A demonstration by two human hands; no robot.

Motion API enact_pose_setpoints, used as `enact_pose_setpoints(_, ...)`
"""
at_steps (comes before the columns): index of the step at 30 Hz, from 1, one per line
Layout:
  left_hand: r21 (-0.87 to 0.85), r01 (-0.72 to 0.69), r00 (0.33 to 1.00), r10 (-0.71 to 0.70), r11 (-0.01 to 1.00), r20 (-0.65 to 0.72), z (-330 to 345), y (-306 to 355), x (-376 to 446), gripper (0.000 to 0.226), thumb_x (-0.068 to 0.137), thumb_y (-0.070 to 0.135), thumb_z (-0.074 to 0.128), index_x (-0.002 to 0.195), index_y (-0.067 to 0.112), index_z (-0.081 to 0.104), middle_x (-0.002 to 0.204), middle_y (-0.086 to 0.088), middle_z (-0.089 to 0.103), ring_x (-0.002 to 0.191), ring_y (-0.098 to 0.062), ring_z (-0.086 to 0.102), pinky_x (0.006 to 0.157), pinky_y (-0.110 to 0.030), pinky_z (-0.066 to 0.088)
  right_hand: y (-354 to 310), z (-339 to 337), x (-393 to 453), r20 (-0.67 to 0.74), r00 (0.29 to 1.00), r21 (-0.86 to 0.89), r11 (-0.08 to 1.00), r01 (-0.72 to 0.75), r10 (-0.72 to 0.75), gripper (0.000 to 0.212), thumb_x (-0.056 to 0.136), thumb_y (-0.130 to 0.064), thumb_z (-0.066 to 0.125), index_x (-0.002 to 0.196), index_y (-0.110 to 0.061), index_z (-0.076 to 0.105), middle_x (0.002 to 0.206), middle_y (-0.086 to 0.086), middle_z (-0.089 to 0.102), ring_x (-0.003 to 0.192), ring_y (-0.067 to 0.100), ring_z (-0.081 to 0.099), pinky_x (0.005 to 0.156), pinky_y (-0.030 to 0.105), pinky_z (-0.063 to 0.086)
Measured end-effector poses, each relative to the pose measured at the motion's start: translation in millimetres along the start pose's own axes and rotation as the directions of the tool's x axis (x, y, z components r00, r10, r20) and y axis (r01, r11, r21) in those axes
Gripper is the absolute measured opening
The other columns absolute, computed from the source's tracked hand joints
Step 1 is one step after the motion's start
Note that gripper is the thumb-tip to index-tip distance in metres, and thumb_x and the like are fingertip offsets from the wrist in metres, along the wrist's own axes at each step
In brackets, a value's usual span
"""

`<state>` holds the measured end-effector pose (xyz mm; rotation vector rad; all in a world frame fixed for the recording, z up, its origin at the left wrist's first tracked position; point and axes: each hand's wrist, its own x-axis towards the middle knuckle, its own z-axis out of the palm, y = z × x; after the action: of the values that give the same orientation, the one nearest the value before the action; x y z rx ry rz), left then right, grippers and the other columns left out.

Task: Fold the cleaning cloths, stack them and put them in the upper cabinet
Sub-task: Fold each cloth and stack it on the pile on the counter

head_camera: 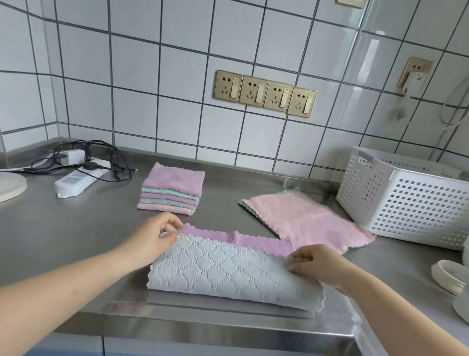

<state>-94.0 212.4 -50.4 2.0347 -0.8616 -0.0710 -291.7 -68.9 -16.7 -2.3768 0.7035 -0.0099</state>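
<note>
Cloth (234,273), grey side up with its purple face showing along the far edge, lies half-folded on the steel counter (54,248). The left hand (155,236) pinches its far left corner; the right hand (313,264) appears to pinch the far right corner. Behind sit a folded stack (172,191) and flat pink cloths (308,220) beside a white basket (411,200).

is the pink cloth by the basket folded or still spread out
Spread out. The pink cloth lies flat and open on the counter, with a green edge showing beneath it, unlike the folded stack.
</note>
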Motion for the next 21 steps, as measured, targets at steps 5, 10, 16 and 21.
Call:
enact_pose_setpoints(5, 0.039, 0.044, 0.998, -0.042, 0.998, -0.039, 9, -8, 23, 0.022, 0.089, 0.002, 0.054, 0.101, 0.021, 0.053, 0.09, -0.004, 0.064, 0.082, -0.025, 0.059, 0.067, -0.024, 0.04, -8, 6, 28, -0.202, 0.979, -0.13, 0.991, -0.025, -0.002, 0.011, 0.085, -0.035, 0.065, 0.084, -0.026, 0.06, 0.077, -0.009, 0.058, 0.077, 0.013, 0.052, 0.053, 0.019, 0.034)
enact_pose_setpoints(10, 0.1, 0.084, 0.996, -0.079, 0.991, -0.052, 11, -12, 46, 0.02, 0.091, 0.008, 0.053, 0.108, 0.019, 0.052, 0.092, -0.004, 0.062, 0.067, -0.015, 0.053, 0.053, -0.02, 0.038, -6, 11, 55, -0.235, 0.972, -0.199, 0.979, -0.045, -0.003, 0.016, 0.088, -0.038, 0.059, 0.085, -0.023, 0.056, 0.084, -0.002, 0.061, 0.076, 0.017, 0.055, 0.053, 0.024, 0.036)
enact_pose_setpoints(16, 0.196, 0.123, 0.991, -0.113, 0.973, -0.066, 11, -15, 64, 0.025, 0.091, 0.013, 0.055, 0.116, 0.016, 0.054, 0.102, -0.001, 0.062, 0.09, -0.015, 0.055, 0.067, -0.024, 0.038, -4, 13, 70, -0.243, 0.97, -0.197, 0.978, -0.068, 0.018, 0.02, 0.087, -0.039, 0.058, 0.089, -0.019, 0.059, 0.077, -0.001, 0.061, 0.068, 0.019, 0.058, 0.055, 0.027, 0.041)
enact_pose_setpoints(21, 0.236, 0.12, 0.993, -0.114, 0.964, -0.038, 16, -17, 73, 0.024, 0.091, 0.016, 0.055, 0.115, 0.016, 0.054, 0.104, 0.0, 0.06, 0.087, -0.013, 0.053, 0.057, -0.018, 0.036, -4, 14, 77, -0.263, 0.964, -0.206, 0.974, -0.092, 0.035, 0.021, 0.086, -0.038, 0.06, 0.092, -0.018, 0.061, 0.084, 0.0, 0.061, 0.076, 0.019, 0.056, 0.05, 0.022, 0.035)
